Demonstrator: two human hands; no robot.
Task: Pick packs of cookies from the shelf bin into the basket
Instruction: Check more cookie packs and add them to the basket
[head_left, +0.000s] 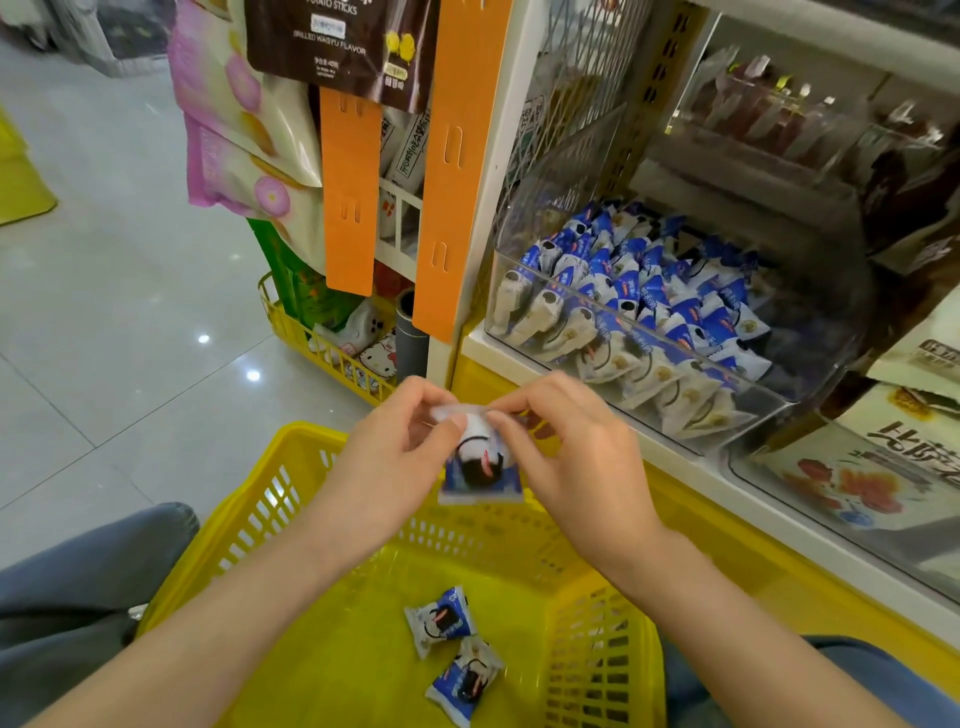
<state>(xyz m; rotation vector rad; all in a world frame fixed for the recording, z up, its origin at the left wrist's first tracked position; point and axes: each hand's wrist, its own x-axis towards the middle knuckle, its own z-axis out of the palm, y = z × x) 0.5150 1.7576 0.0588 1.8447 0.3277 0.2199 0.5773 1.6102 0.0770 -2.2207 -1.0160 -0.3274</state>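
A blue and white cookie pack (480, 467) hangs above the yellow basket (249, 525). My left hand (395, 457) and my right hand (566, 457) both pinch its top sealed edge. Two more cookie packs (440, 618) (465, 678) lie on the basket's floor. The clear shelf bin (810, 400) to the right holds several of the same packs (639, 306).
Orange hanging strips (457, 171) and snack bags (234, 109) hang left of the shelf. A smaller yellow basket (291, 327) with goods stands on the tiled floor. Another clear bin (857, 483) of snacks sits at lower right. My knees flank the basket.
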